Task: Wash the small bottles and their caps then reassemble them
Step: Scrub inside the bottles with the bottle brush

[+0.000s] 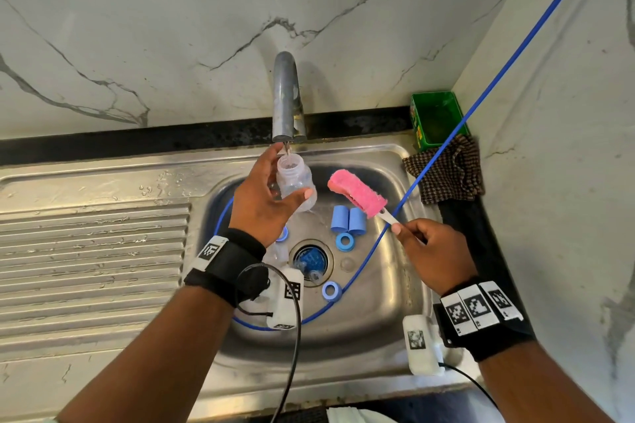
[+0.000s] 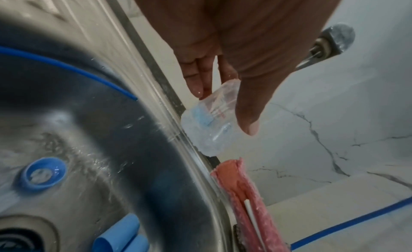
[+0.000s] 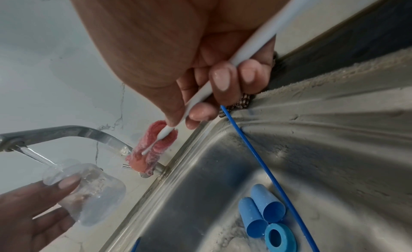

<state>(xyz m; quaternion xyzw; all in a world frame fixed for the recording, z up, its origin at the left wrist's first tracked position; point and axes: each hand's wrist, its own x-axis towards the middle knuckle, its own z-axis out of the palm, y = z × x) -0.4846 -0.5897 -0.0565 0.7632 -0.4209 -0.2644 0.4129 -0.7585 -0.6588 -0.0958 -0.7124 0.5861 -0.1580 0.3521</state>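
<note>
My left hand (image 1: pixel 264 196) grips a small clear bottle (image 1: pixel 295 182) with its mouth under the running tap (image 1: pixel 287 103); water streams into it. The bottle (image 2: pixel 209 118) sits between thumb and fingers. My right hand (image 1: pixel 433 251) holds the white handle of a pink sponge brush (image 1: pixel 357 192), raised to the right of the bottle, not touching it. The brush (image 3: pixel 153 150) also shows near the tap. Two blue caps (image 1: pixel 347 220) and blue rings (image 1: pixel 345 242) lie in the steel sink (image 1: pixel 388 316).
A blue tube (image 1: pixel 481 103) runs from the upper right down into the sink and loops round the basin. A checked cloth (image 1: pixel 450 172) and a green box (image 1: pixel 436 117) sit at the right rim. The ribbed drainboard (image 1: pixel 92 251) lies to the left. Small clear parts rest at the drain (image 1: pixel 311 259).
</note>
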